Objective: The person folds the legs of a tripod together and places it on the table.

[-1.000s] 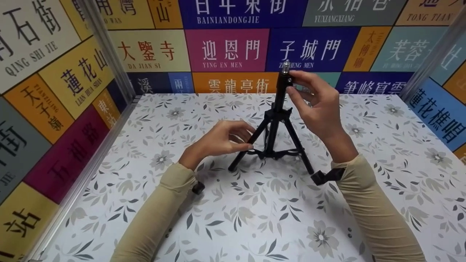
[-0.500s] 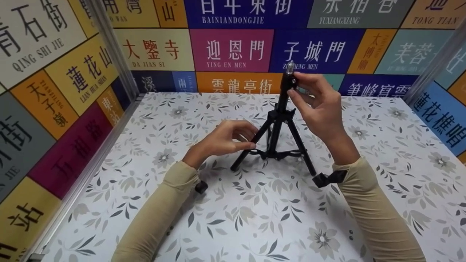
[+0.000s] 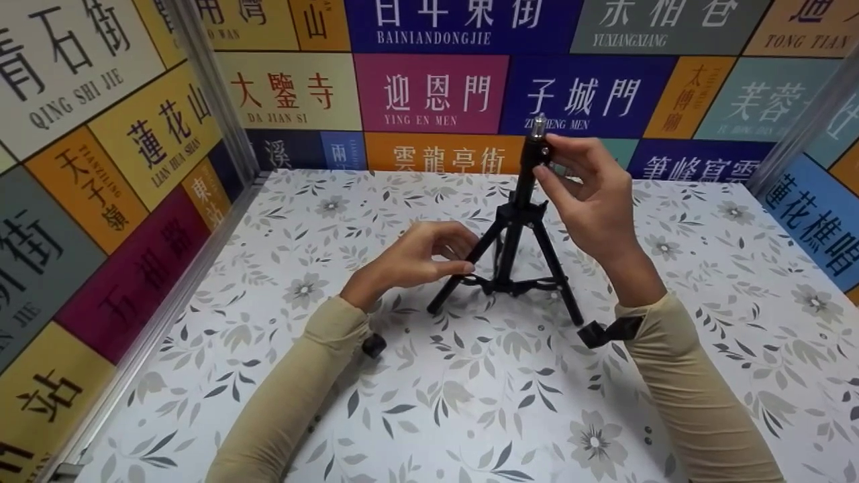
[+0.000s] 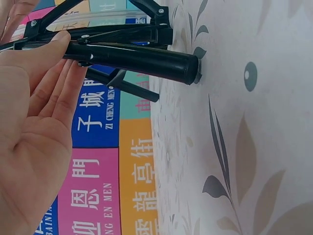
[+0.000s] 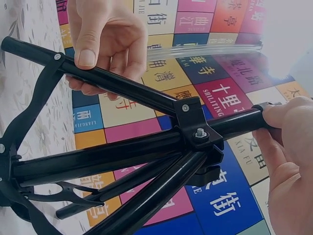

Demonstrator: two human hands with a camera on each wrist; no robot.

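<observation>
A black tripod stand [image 3: 511,231] stands upright on the table with its legs spread and a silver screw stud [image 3: 539,126] at its top. My left hand [image 3: 429,255] pinches the left leg between thumb and fingers; the left wrist view shows that leg [image 4: 132,61] with its foot at the tabletop. Up at the top of the centre column, my right hand [image 3: 594,194] holds the collar by thumb and fingertips. In the right wrist view the leg hinge bracket [image 5: 195,122] and lower braces [image 5: 34,107] show between both hands.
The table has a white leaf-and-flower cover [image 3: 443,389]. Behind it rises a back wall of colourful sign panels [image 3: 429,94], with similar panels at both sides. A black wrist camera mount [image 3: 607,330] sticks out near the tripod's right foot.
The whole view has shifted slightly, so the tripod and hands appear a little further right. Both hands keep their hold on the tripod stand.
</observation>
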